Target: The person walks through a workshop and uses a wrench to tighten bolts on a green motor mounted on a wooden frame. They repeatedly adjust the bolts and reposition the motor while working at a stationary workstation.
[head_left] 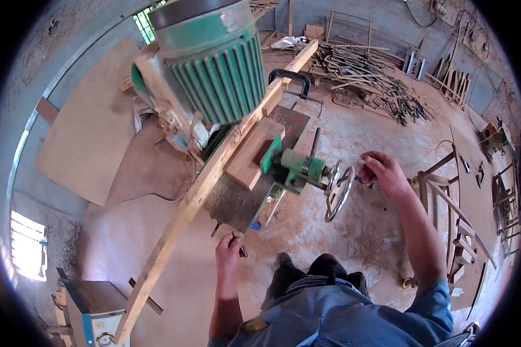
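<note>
Under the green motor (217,69) of a woodworking machine, a brown wooden block (255,151) lies on the dark metal table (228,205). A green clamp pad (270,154) presses against its right side, and behind the block runs a long pale timber (185,214). The pad's screw ends in a shiny handwheel (334,176). My right hand (385,175) is at the wheel's right side, its fingers curled round a dark handle. Below the table's near corner, my left hand (230,253) is closed round a small black handle, mostly covered by the fingers.
A black C-clamp (291,77) grips the timber's far end. Sticks and scrap wood (359,69) are heaped at the back. Wooden frames (440,173) stand on my right, a large board (90,124) leans at the left wall, and a boxy machine (98,301) is at lower left.
</note>
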`<state>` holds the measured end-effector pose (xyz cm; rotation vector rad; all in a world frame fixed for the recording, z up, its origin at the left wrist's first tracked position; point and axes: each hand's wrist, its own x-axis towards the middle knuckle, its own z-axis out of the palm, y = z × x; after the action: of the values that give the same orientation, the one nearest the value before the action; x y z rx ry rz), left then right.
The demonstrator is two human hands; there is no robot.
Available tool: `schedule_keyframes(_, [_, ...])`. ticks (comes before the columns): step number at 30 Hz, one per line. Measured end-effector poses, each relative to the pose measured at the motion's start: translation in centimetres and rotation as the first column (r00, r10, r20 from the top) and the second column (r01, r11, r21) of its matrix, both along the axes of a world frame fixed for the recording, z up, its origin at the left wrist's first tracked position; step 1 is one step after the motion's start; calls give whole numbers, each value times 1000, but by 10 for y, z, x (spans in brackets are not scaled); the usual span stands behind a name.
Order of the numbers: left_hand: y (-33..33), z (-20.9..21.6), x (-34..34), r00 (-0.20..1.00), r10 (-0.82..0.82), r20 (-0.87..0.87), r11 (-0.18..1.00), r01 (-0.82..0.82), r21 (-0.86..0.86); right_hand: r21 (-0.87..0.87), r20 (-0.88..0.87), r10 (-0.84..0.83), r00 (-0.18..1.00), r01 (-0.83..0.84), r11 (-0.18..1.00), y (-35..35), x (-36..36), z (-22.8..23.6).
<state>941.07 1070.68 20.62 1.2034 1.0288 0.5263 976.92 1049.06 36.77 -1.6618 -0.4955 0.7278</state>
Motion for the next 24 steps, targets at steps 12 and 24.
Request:
schedule_keyframes(12, [-57, -8, 10, 789, 536, -301, 842, -527, 119, 47, -20, 518, 855, -516, 855, 280, 174, -5])
schedule_keyframes(24, [-245, -15, 36, 405, 829, -386, 461, -885, 61, 311, 561, 445, 698, -676, 668, 424, 189, -5])
